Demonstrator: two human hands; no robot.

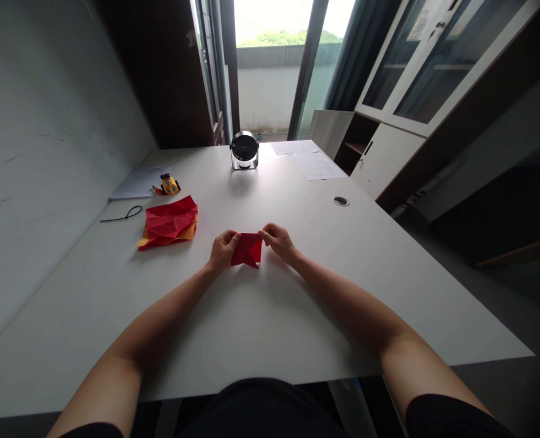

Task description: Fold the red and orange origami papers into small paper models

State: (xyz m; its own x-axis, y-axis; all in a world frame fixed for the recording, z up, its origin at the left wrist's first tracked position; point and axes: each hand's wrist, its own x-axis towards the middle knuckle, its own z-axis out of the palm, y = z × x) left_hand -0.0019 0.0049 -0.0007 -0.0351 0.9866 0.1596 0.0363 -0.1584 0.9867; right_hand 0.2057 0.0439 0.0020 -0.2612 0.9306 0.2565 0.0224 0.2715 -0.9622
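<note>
A small folded piece of red paper is held up between my two hands, just over the white table. My left hand pinches its upper left corner, thumb on the near face. At the upper right corner, my right hand grips the edge between thumb and fingers. The lower edge hangs uneven, with a pointed flap at the bottom right. To the left of my hands lies a stack of creased red and orange paper sheets.
The white table holds a round black lamp-like device at the back, a yellow-and-black gadget, a black cable tie, papers at back left and back right, and a round cable hole. A wall borders the left.
</note>
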